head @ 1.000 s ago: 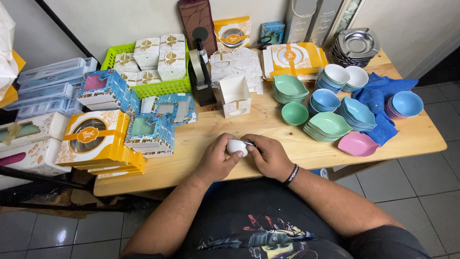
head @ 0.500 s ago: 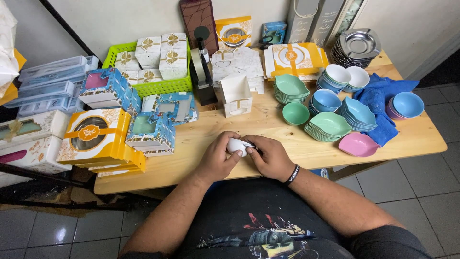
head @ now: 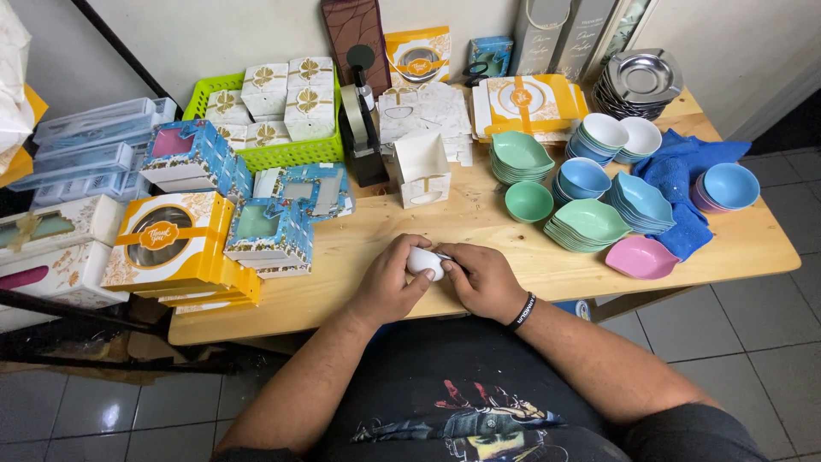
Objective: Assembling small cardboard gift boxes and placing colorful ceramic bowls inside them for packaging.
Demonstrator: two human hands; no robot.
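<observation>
I see a small white rounded object point(head: 425, 261) pinched between both hands at the near edge of the wooden surface point(head: 479, 224), right in front of my body. My left hand point(head: 389, 282) curls around its left side, fingers closed on it, thumb over the top. My right hand point(head: 483, 278) closes on its right side, fingertips pressed to a thin pale bit at its edge; I cannot tell whether that is tape, a label or a flap. A dark band sits on the right wrist.

I judge the step to be fine finger work on this piece, peeling or pressing something at its rim. What comes after, I think, calls for a steady left grip while the right fingertips keep a precise pinch, low over the surface.

Just beyond the hands stands an open white carton point(head: 423, 168), and beside it a black tape dispenser point(head: 363, 128). Beyond and to the right of my right hand lie stacks of green dishes point(head: 590, 224), blue bowls point(head: 584, 178) and a pink leaf-shaped dish point(head: 641, 257), some on a blue cloth point(head: 684, 162). Beyond and to the left of my left hand are blue windowed boxes point(head: 269, 233), yellow windowed boxes point(head: 167, 244), and a green basket point(head: 282, 154) of white gift boxes.
</observation>
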